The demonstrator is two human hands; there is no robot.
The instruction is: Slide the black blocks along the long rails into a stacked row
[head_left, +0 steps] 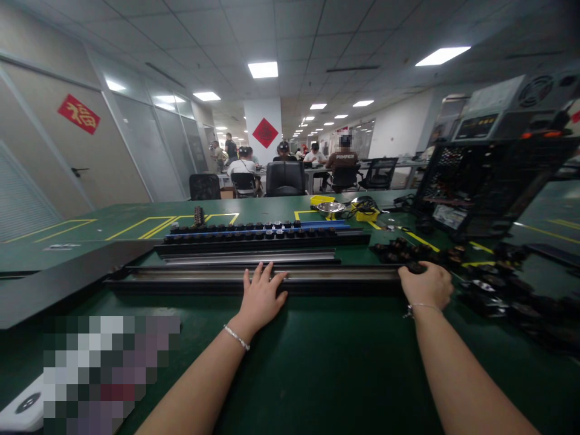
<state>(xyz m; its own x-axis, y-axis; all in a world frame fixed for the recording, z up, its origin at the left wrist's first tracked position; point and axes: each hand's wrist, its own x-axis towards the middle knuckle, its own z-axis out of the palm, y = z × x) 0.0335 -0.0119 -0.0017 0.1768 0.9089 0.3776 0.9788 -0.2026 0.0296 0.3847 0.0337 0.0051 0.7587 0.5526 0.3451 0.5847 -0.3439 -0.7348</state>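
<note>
A long dark metal rail (pixel 190 279) lies across the green table in front of me. My left hand (pixel 261 297) rests flat on the rail's near edge, fingers stretched out and holding nothing. My right hand (pixel 426 285) is curled at the rail's right end, its fingers closed on a small black part (pixel 415 267). Behind the rail lies a second rail (pixel 254 237) fitted with a row of black pieces along a blue strip. A pile of loose black parts (pixel 489 275) spreads to the right of my right hand.
An open computer case (pixel 489 181) stands at the back right. A metal bowl (pixel 330 208) and yellow boxes (pixel 365 212) sit beyond the rails. A grey panel (pixel 54 284) lies at the left. People sit at desks far behind, with office chairs (pixel 285 178).
</note>
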